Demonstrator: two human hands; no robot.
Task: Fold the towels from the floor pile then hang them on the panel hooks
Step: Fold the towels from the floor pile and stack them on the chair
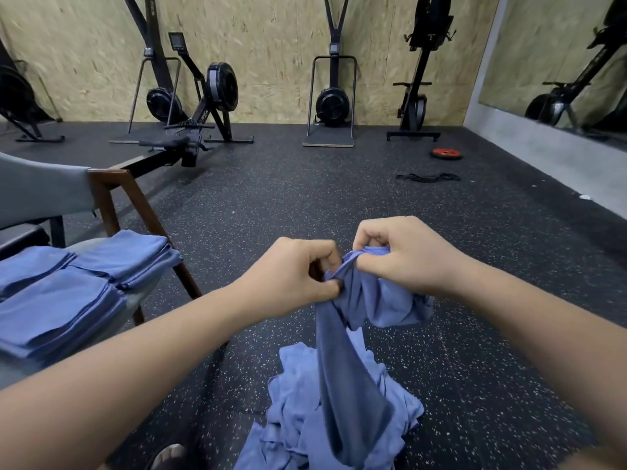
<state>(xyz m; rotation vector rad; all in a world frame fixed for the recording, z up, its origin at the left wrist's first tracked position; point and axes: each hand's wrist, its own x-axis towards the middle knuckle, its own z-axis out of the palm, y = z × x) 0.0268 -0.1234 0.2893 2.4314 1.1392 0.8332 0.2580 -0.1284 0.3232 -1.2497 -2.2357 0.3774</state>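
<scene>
Above the floor pile [339,418] of blue towels, a single towel [353,340] hangs bunched from both hands, the left hand [291,273] pinching its top edge and the right hand [403,256] curled round the cloth just beside it. To the left, folded towels [78,283] lie stacked on a chair [115,188]. Farther off, rowing machines [190,106] stand along the wooden wall [271,45].

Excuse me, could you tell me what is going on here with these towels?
A person holds one blue towel up over the pile on the floor. The left hand and right hand both pinch its top edge, close together. It hangs crumpled, not yet folded. Several folded towels lie stacked on the chair to the left.
</scene>
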